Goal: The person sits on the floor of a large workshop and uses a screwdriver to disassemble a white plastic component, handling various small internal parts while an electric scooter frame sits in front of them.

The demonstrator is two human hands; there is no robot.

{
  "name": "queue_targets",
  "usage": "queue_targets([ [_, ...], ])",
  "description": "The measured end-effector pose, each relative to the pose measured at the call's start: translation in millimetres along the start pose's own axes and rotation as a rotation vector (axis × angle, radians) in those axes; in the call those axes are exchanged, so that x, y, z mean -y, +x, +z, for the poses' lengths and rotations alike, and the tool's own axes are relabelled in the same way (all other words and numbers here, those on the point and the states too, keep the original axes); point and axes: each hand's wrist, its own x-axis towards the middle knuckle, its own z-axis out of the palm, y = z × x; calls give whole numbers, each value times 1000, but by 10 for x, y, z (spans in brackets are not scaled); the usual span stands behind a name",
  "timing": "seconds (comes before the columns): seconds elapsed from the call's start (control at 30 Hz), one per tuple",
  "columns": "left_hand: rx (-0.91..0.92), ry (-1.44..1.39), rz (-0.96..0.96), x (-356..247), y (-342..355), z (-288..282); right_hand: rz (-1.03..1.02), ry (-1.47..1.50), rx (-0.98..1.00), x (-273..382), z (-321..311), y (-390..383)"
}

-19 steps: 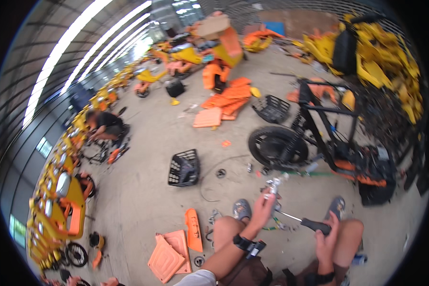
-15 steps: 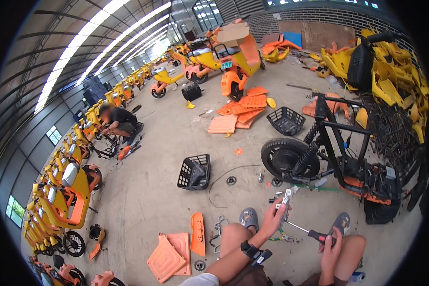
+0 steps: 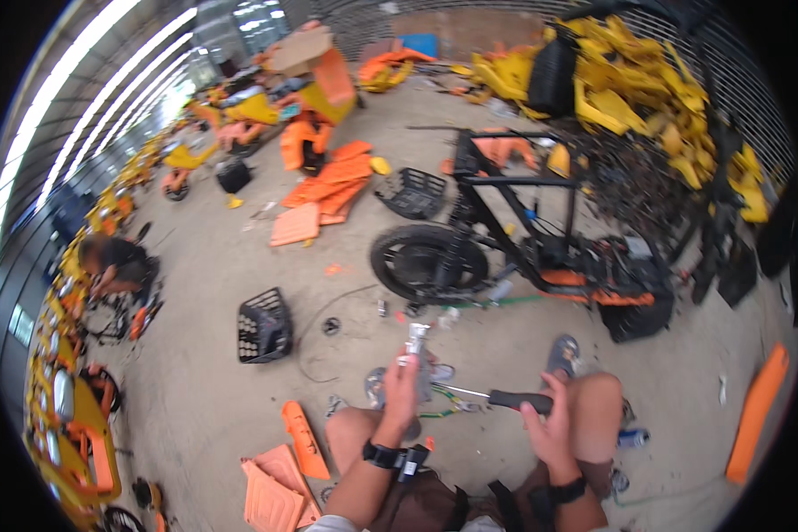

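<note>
While the right hand [image 3: 550, 424] wraps its fingers round the dark handle of a screwdriver [image 3: 516, 402], the left hand [image 3: 402, 392] grips a silvery metal part [image 3: 416, 340]. Shaft points left, toward that part; contact of the tip cannot be told. Under the shaft, on the floor [image 3: 195, 381]: pliers [image 3: 459, 405], green and yellow. Lower left: orange strip [image 3: 304, 441], just beside paler orange panels [image 3: 273, 492], overlapping. Beyond the hands: black basket [image 3: 264, 326], left; black vehicle frame [image 3: 514, 182] with rear wheel [image 3: 430, 263], right. Farther: second black basket [image 3: 410, 193], near flat orange sheets [image 3: 328, 189], piled. Far left: crouching person [image 3: 120, 264]. Far right: heap of yellow panels [image 3: 607, 97].
</note>
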Motion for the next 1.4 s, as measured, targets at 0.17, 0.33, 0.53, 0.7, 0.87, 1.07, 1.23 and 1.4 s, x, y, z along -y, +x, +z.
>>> queue_targets([
  [0.17, -35, -30, -28, -72, 9, 36, 105, 158, 132, 117, -53, 11],
  [0.33, -26, -138, -23, -101, 22, 90, 296, 252, 177, 216, -111, 51],
  [0.53, -46, -82, -38, -88, 12, 141, 47, 155, 89, 199, -119, 18],
  [0.7, -11, -74, -21, -103, 24, 140, 154, 83, 139, 188, -130, 40],
  [0.87, -30, -16, -31, -110, 6, 134, -110, 24, 76, 171, -94, 35],
  [1.07, 1, 27, -26, -112, -4, 125, 80, 96, 103, 206, -87, 28],
  [1.23, 15, 30, -43, -119, -8, 126, 16, 19, 76, 290, -115, 44],
  [1.4, 75, 22, -47, -136, -26, 162, 233, 109, 129, 255, -169, 56],
])
